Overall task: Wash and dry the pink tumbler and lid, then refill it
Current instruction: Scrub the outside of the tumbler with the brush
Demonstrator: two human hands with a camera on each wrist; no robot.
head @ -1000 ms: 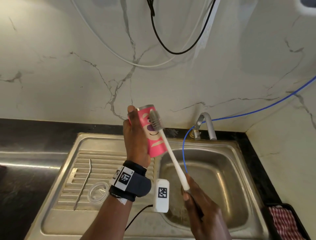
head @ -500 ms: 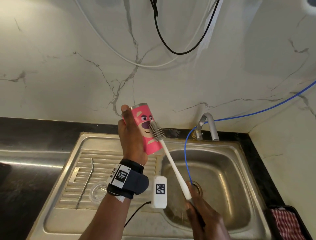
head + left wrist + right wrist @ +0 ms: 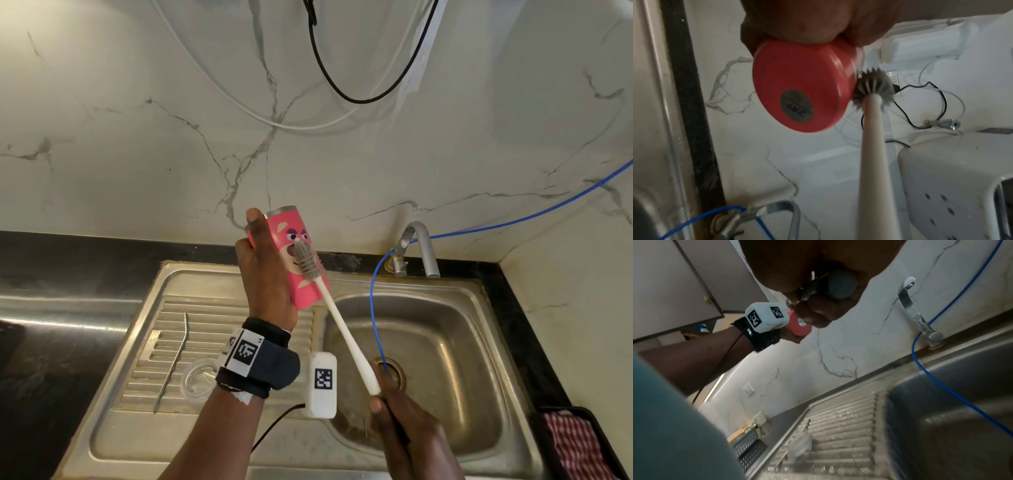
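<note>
My left hand [image 3: 265, 274] grips the pink tumbler [image 3: 291, 246], which carries a cartoon bear face, above the sink's left rim; its rim tilts up and back. From below, the left wrist view shows the tumbler's pink base [image 3: 801, 91] under my fingers. My right hand [image 3: 400, 414] holds the white handle of a long bottle brush [image 3: 342, 329], and the grey bristle head [image 3: 308, 262] presses against the tumbler's outer side. The clear lid [image 3: 198, 378] lies on the drainboard behind my left wrist.
A metal straw [image 3: 171, 363] lies on the drainboard [image 3: 144, 370]. The steel basin [image 3: 445, 359] has a tap [image 3: 419, 246] at its back with a blue hose [image 3: 375, 308] running down to the drain. A tray with a red checked cloth [image 3: 572, 445] sits at the right edge.
The brush head has slid back and forth along the tumbler's side. My left hand has tilted and turned the tumbler slightly, so more of the bear face shows.
</note>
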